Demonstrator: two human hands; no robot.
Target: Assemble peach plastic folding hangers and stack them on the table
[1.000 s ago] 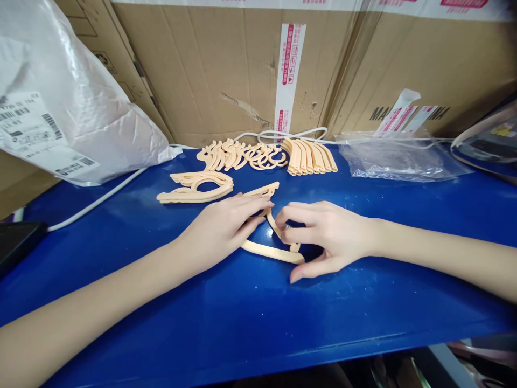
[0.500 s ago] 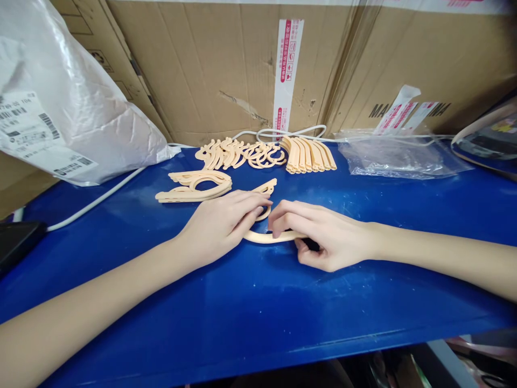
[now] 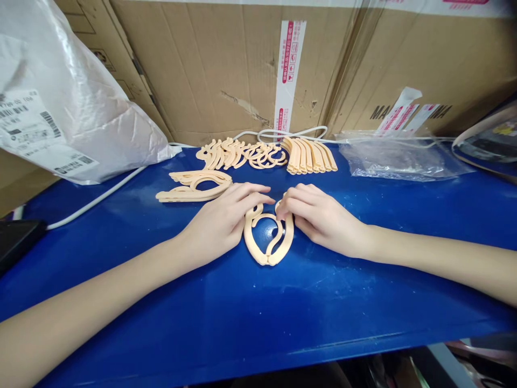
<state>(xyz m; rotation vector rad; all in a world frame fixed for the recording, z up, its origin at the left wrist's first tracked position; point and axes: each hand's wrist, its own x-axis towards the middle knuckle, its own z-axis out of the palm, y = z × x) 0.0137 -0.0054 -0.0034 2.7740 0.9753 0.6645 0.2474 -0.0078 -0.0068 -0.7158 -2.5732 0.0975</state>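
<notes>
A cream folding clothes hanger (image 3: 254, 249) lies on the blue tabletop, its two arms swung up into a heart shape with the curved hook between them. My left hand (image 3: 224, 218) is closed on the left arm's upper end, the index finger stretched over it. On the other side, my right hand (image 3: 323, 218) grips the right arm near its tip, with the fingers curled round it. Just beyond my left hand sits a stack of folded cream hangers (image 3: 189, 195).
Along the back lie loose curved hanger pieces (image 3: 226, 153), hook pieces (image 3: 266, 156) and a row of hanger arms (image 3: 309, 155). A clear plastic bag (image 3: 399, 159), cardboard boxes (image 3: 226, 64), a white parcel bag (image 3: 100, 118), a white cable (image 3: 97, 202) and a dark device (image 3: 20, 242) surround them.
The hanger's arms have swung upward and inward into a heart shape. My right hand has moved slightly up and away from me with the right arm; my left hand stays near its place.
</notes>
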